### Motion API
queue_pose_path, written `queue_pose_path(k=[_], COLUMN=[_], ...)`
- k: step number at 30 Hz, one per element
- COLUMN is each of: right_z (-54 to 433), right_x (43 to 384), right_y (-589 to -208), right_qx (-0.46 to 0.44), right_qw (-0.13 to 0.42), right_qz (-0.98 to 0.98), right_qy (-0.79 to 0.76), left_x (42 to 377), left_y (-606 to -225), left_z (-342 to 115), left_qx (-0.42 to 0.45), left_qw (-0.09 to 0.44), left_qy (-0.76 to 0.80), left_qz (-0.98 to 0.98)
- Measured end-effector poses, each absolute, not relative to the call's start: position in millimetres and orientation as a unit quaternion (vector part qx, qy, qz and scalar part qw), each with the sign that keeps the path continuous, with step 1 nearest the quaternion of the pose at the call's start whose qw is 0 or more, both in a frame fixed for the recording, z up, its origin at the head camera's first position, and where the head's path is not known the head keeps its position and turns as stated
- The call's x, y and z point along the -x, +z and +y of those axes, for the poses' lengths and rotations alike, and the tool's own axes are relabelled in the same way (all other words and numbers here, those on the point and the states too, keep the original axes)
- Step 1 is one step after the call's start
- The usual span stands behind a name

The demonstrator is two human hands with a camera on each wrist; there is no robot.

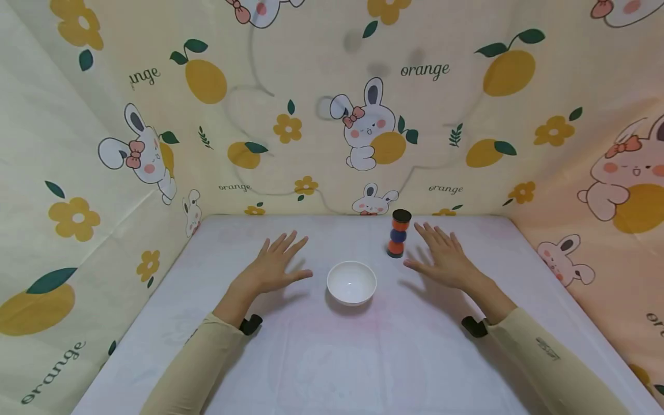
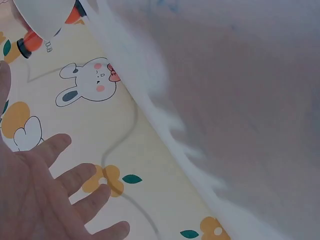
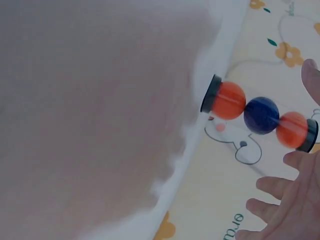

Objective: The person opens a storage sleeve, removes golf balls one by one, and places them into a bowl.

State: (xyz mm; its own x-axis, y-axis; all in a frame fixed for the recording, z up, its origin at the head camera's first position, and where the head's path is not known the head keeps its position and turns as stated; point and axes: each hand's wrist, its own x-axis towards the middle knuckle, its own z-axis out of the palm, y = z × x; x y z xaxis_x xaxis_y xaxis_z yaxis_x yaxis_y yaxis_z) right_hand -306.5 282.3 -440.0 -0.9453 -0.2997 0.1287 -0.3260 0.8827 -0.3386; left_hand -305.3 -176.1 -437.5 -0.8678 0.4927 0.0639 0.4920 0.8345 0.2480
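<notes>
Left grip point(image 1: 275, 270) and right grip point(image 1: 444, 262) hovering wide, holding nothing. Bowl point(image 1: 351, 283) sitting between them; tube point(image 1: 398, 236) standing just inward of right grip (tall, narrow), probably risking toppling from sideways brush.

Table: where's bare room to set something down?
Bare: in front of the bowl, between the sleeves; also back left, between left hand and backdrop. Crowded: right of the bowl, where tube and right hand sit close.

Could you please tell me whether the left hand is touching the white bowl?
Apart: the head view shows a strip of the table between the left hand and the white bowl.
</notes>
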Motion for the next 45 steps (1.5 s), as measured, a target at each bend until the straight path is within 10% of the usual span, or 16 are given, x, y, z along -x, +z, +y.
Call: queue_pose_path(k=[45], right_z=[255], right_x=[364], right_y=[-455], right_qx=[-0.122], right_qw=[0.024], right_qz=[-0.936], right_qy=[0.328], left_x=[303], left_y=[-433], left_z=[-145], left_qx=[-0.299], left_qw=[0.016], left_qy=[0.117], left_qz=[0.947])
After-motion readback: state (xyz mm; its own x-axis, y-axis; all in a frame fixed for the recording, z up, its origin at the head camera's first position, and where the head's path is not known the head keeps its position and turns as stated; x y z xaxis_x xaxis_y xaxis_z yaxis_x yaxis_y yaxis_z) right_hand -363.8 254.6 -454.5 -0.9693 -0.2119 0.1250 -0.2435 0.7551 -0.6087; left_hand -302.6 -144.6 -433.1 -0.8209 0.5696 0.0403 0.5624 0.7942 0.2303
